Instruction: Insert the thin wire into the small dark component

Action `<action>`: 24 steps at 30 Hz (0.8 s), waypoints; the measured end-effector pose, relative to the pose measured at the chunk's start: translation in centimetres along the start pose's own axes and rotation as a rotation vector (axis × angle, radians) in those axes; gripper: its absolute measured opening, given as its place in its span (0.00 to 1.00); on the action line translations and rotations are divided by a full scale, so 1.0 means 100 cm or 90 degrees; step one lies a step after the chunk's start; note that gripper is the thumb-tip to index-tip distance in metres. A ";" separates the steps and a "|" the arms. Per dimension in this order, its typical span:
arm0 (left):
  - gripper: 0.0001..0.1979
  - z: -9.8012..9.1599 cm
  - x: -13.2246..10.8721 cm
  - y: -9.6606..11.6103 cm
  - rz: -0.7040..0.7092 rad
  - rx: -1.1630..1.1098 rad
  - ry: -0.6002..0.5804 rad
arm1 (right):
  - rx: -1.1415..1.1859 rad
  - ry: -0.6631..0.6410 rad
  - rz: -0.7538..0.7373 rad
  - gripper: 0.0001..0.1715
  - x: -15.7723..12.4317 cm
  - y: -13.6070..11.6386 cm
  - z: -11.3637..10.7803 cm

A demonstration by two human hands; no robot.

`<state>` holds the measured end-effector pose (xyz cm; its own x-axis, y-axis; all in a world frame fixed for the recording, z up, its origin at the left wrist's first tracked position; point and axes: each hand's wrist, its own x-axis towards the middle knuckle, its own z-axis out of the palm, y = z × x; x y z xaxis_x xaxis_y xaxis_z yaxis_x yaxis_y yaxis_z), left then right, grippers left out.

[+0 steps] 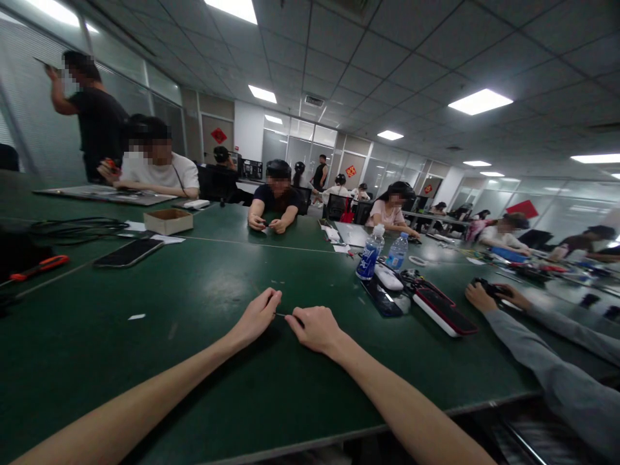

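Observation:
Both my arms reach out over a dark green table [194,361]. My left hand [258,316] and my right hand [314,328] rest on the tabletop close together, fingers curled in a pinch. Between them runs a thin dark wire-like piece [285,316], one end in each pinch. It is too small to name with certainty.
A black phone [128,252], a cardboard box [168,221] and an orange-handled tool [41,267] lie at the left. Two water bottles [371,253], a white case and a red-edged phone [443,311] lie at the right. A grey-sleeved person's hands [489,296] work beside me; others sit opposite.

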<state>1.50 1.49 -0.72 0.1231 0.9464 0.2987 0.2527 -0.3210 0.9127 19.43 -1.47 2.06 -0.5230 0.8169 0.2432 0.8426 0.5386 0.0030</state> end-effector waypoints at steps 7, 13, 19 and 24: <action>0.19 0.000 -0.002 0.004 -0.015 -0.025 -0.006 | 0.034 0.023 0.014 0.30 0.001 0.001 0.000; 0.20 0.000 -0.004 0.009 -0.054 -0.033 0.004 | 0.034 0.037 0.050 0.30 0.001 0.000 0.000; 0.19 -0.001 -0.004 0.008 -0.036 -0.048 -0.023 | 0.049 0.026 0.061 0.31 0.002 0.002 0.001; 0.20 -0.002 -0.004 0.009 -0.056 -0.077 -0.035 | 0.052 0.033 0.029 0.29 0.002 0.003 0.000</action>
<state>1.48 0.85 0.00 0.1592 0.9661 0.2033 0.1482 -0.2270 0.9626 19.54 -1.13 2.11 -0.4759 0.8300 0.2910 0.8505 0.5186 -0.0883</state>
